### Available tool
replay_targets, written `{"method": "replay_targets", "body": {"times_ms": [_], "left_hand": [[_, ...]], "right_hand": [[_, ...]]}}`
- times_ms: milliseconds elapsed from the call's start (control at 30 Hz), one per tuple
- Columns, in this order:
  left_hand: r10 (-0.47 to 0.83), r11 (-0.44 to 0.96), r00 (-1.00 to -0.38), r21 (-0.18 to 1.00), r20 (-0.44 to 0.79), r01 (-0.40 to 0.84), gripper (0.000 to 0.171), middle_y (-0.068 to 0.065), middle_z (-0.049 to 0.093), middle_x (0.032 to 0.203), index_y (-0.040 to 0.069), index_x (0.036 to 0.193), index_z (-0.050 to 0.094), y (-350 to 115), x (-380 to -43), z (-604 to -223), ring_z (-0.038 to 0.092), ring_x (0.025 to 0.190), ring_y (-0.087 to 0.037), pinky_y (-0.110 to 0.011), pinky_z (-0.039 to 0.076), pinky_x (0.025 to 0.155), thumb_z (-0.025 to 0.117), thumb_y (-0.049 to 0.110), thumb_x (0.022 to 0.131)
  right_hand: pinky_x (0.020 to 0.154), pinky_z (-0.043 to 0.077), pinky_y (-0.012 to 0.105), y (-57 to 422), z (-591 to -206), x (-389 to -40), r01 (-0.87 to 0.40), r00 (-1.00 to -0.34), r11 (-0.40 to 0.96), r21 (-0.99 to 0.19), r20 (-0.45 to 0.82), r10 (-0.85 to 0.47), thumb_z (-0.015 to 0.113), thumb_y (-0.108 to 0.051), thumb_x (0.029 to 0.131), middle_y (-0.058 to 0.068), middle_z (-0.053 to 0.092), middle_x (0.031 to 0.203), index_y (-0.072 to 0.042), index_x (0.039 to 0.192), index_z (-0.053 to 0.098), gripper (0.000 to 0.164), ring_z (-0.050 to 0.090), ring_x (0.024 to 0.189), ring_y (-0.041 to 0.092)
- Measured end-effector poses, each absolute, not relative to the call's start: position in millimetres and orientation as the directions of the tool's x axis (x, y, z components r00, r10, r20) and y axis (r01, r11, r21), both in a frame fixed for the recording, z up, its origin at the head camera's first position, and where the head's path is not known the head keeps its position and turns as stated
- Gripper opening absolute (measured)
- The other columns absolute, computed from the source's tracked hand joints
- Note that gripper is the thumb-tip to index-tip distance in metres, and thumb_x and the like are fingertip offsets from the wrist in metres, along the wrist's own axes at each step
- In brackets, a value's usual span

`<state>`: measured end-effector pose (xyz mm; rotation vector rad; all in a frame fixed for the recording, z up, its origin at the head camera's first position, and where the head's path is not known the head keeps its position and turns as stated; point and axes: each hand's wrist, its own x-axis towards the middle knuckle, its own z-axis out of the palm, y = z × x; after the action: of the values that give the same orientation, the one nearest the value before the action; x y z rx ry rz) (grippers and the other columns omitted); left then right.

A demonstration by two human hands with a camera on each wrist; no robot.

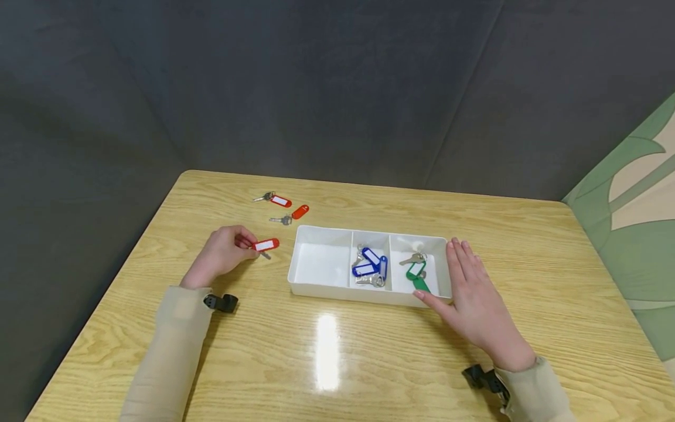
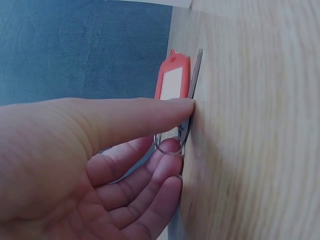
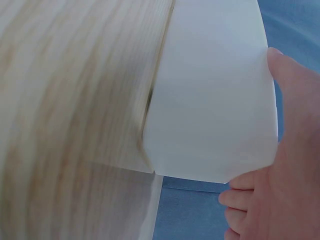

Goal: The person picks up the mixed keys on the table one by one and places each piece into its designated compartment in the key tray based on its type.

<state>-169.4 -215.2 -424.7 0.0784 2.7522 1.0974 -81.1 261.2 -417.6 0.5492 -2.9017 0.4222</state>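
My left hand (image 1: 227, 251) pinches a key with a red key tag (image 1: 266, 245) just above the table, left of a white divided box (image 1: 321, 289). In the left wrist view, thumb and fingertips close on the key's ring end; the red tag (image 2: 172, 75) and key blade (image 2: 197, 70) stick out past the thumb. My right hand (image 1: 477, 305) rests against the box's right end, fingers straight along the end wall and thumb on the front rim. Blue-tagged keys (image 1: 371, 266) lie in the middle compartment and green-tagged keys (image 1: 416, 271) in the right one. The left compartment (image 1: 323, 264) shows its bare floor.
Behind my left hand, two more keys with red tags lie on the table: one tag (image 1: 281, 201) label up, the other tag (image 1: 300, 212) plain side up. A dark curtain (image 1: 327, 99) hangs behind the table (image 1: 327, 340). Patterned green cloth (image 1: 622, 193) is at the right.
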Motion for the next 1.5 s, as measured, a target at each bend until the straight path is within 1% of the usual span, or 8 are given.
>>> {"method": "replay_targets", "body": {"times_ms": [267,400,667,800,1200,1367,1433,1500], "left_hand": [[0.131,0.713,-0.984,0.701,-0.117,0.011,0.013,-0.009,0.070,0.093,0.001,0.102,0.074,-215.8,-168.8,-424.6,0.065,0.084,-0.023,-0.037,0.053,0.076,0.077,0.006,0.090],[0.122,0.708,-0.987,0.706,-0.106,0.012,0.012,-0.009,0.072,0.095,0.002,0.103,0.076,-216.8,-167.8,-422.9,0.067,0.085,-0.023,-0.039,0.054,0.079,0.076,0.007,0.091],[0.113,0.713,-0.989,0.701,-0.096,0.014,0.013,-0.007,0.073,0.096,0.005,0.102,0.079,-217.1,-168.4,-422.9,0.065,0.083,-0.021,-0.037,0.051,0.077,0.077,0.013,0.092],[0.110,0.707,-0.989,0.707,-0.097,0.009,0.011,-0.007,0.073,0.099,0.006,0.101,0.079,-217.2,-168.6,-422.9,0.063,0.084,-0.021,-0.036,0.050,0.077,0.077,0.013,0.093],[0.070,0.648,-0.987,0.758,-0.146,-0.066,0.017,-0.008,0.073,0.106,0.008,0.106,0.079,-217.2,-171.0,-423.1,0.060,0.090,-0.024,-0.036,0.046,0.080,0.076,0.019,0.095],[0.046,0.620,-0.983,0.777,-0.176,-0.110,0.020,-0.007,0.073,0.102,0.008,0.108,0.078,-217.0,-172.5,-422.1,0.057,0.084,-0.024,-0.033,0.045,0.071,0.076,0.022,0.094],[0.046,0.607,-0.983,0.787,-0.175,-0.112,0.021,-0.007,0.074,0.100,0.007,0.108,0.078,-217.1,-172.5,-421.8,0.060,0.084,-0.023,-0.032,0.047,0.071,0.077,0.022,0.094],[0.055,0.590,-0.984,0.801,-0.168,-0.103,0.022,-0.007,0.074,0.100,0.006,0.108,0.078,-217.2,-171.9,-421.2,0.064,0.085,-0.022,-0.032,0.049,0.073,0.077,0.022,0.093]], "right_hand": [[0.122,0.006,0.047,261.5,-418.2,-81.9,-0.379,-0.920,0.892,-0.248,0.207,-0.333,0.065,-0.058,0.094,0.032,0.017,0.162,0.010,0.157,0.015,0.106,0.011,0.151,0.043],[0.122,0.005,0.047,261.7,-418.8,-82.0,-0.375,-0.921,0.893,-0.247,0.208,-0.329,0.064,-0.059,0.094,0.031,0.017,0.162,0.010,0.158,0.015,0.106,0.011,0.151,0.043],[0.122,0.007,0.048,261.7,-418.4,-82.2,-0.378,-0.920,0.893,-0.246,0.207,-0.332,0.064,-0.059,0.094,0.032,0.017,0.162,0.010,0.158,0.015,0.106,0.012,0.151,0.044],[0.122,0.008,0.050,261.2,-418.1,-82.4,-0.378,-0.920,0.892,-0.248,0.211,-0.331,0.065,-0.059,0.094,0.032,0.018,0.161,0.010,0.157,0.016,0.106,0.013,0.151,0.044],[0.122,0.006,0.048,261.3,-417.7,-81.9,-0.377,-0.921,0.891,-0.254,0.205,-0.331,0.065,-0.058,0.094,0.030,0.017,0.162,0.009,0.158,0.014,0.105,0.010,0.152,0.041],[0.122,0.005,0.048,261.8,-417.8,-81.7,-0.379,-0.920,0.889,-0.257,0.209,-0.332,0.066,-0.057,0.094,0.031,0.017,0.162,0.009,0.158,0.014,0.106,0.010,0.152,0.042],[0.122,0.005,0.048,261.9,-417.8,-81.6,-0.381,-0.919,0.888,-0.259,0.210,-0.333,0.066,-0.057,0.094,0.031,0.017,0.162,0.009,0.158,0.014,0.106,0.010,0.152,0.042],[0.122,0.004,0.048,262.0,-417.9,-81.6,-0.382,-0.918,0.887,-0.259,0.212,-0.334,0.066,-0.057,0.094,0.031,0.017,0.162,0.009,0.158,0.014,0.105,0.011,0.151,0.043]]}}
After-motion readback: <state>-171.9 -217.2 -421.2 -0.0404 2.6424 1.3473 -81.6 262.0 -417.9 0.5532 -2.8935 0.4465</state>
